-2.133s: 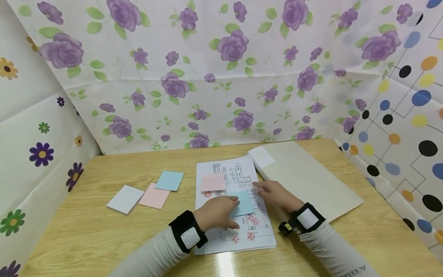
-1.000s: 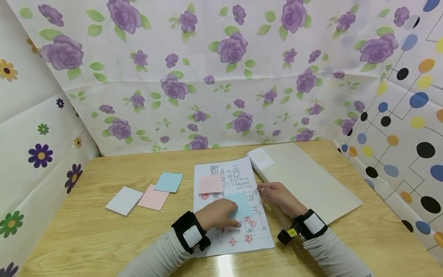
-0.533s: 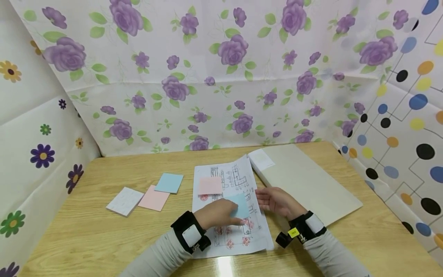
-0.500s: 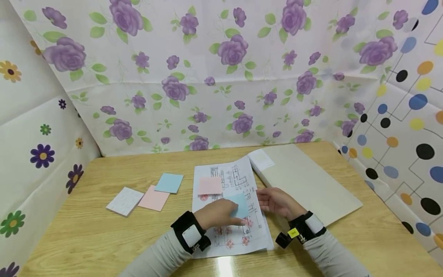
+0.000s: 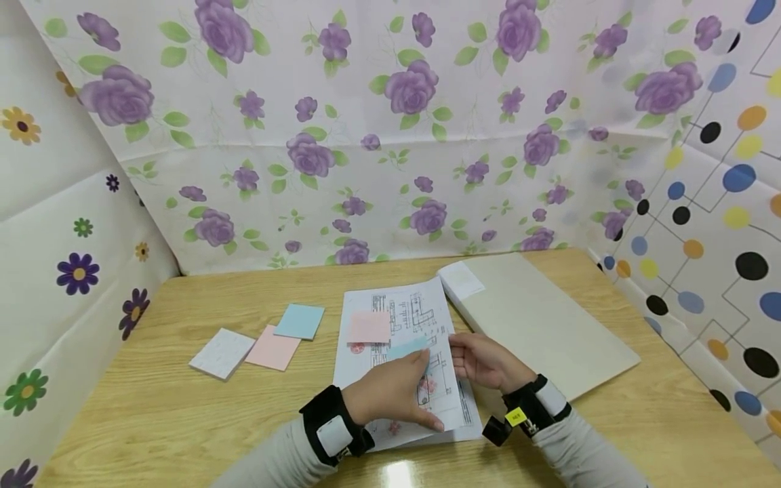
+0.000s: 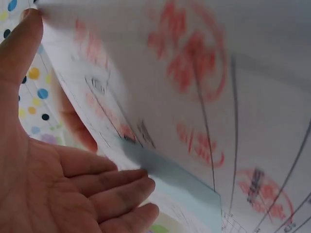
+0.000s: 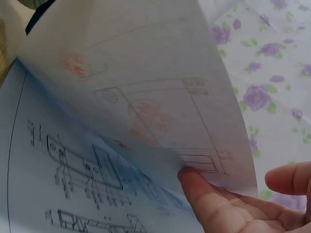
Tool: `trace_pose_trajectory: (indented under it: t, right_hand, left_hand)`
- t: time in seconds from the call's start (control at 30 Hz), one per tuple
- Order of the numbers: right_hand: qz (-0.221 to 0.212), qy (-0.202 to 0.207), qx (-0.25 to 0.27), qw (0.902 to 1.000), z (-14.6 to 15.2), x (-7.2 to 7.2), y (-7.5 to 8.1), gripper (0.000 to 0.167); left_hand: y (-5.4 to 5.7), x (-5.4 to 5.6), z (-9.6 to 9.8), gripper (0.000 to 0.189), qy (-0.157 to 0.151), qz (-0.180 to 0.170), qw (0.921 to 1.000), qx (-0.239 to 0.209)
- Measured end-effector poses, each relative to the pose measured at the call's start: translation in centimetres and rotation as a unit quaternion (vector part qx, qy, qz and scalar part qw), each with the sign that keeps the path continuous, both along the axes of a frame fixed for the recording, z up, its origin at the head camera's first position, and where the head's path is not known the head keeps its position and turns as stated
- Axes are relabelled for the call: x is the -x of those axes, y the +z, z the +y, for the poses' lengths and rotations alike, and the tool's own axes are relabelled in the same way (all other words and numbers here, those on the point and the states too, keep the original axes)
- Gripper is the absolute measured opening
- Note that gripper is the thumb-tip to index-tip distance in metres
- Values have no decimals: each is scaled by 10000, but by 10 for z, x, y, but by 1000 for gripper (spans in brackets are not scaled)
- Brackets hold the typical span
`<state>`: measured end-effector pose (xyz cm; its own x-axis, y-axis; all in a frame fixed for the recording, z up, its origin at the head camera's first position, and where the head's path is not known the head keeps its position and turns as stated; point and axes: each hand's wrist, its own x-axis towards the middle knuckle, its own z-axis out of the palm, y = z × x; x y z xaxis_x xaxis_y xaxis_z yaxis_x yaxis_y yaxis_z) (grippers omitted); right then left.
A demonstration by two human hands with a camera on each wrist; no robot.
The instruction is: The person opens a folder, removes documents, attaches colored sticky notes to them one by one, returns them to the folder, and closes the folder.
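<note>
A stack of printed drawing sheets (image 5: 405, 305) lies in front of me, bearing a pink sticky note (image 5: 369, 327) and a light-blue sticky note (image 5: 407, 348). The top sheet's right side is raised off the sheets below. My left hand (image 5: 390, 393) lies over that sheet, fingers by the blue note and thumb spread toward the lower right corner; its palm shows in the left wrist view. At the right edge is my right hand (image 5: 488, 362). In the right wrist view, one of its digits touches the sheet's underside (image 7: 146, 111), while another stands apart beyond the edge.
To the left lie a white patterned pad (image 5: 222, 354), a pink note pad (image 5: 272, 348) and a blue note pad (image 5: 299, 321), partly overlapping. A large cream folder (image 5: 549, 325) with a white label is at the right. Floral sheeting (image 5: 366, 169) rises behind the wooden table (image 5: 183, 420).
The top sheet's right side has lifted and shifted left, baring a sheet beneath. My left hand's thumb has moved toward the lower right; my right hand has turned palm-in at the edge.
</note>
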<state>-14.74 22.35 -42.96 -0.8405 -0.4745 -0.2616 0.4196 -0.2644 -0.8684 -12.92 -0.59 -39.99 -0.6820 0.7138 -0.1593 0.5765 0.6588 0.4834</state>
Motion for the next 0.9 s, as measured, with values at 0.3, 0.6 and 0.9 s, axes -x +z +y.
trace_pose_trajectory:
  t: [0.3,0.6,0.9]
  right_hand:
    - [-113,-164,503,9985,-8,-2,8,36]
    - [-305,-334,882,9951,-16,-3,14,47]
    - [-109,-281,957,9949,-21,-2,17,51]
  left_hand:
    - [8,-19,-10,113,-193,735,9967,-279]
    - [17,-30,-18,76,-23,408,9945,-968]
    - [18,-31,-33,44,546,321,9730,-2218]
